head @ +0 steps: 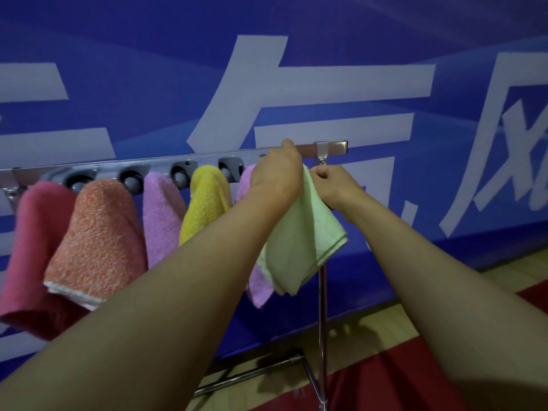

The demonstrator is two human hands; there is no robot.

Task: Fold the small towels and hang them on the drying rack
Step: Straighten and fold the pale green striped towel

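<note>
1. The pale green towel point(305, 235) is folded, soft and creased, and hangs near the right end of the drying rack point(332, 148), beside pink, orange, lilac and yellow towels already hung.
2. The left hand point(274, 176) reaches over the rail, its grip curled round the towel's top; the right hand point(329, 180) pinches the top edge just below the metal hook point(321, 157).
3. Right of the hook the rail ends; the blue wall banner point(148, 69) lies behind.
</note>
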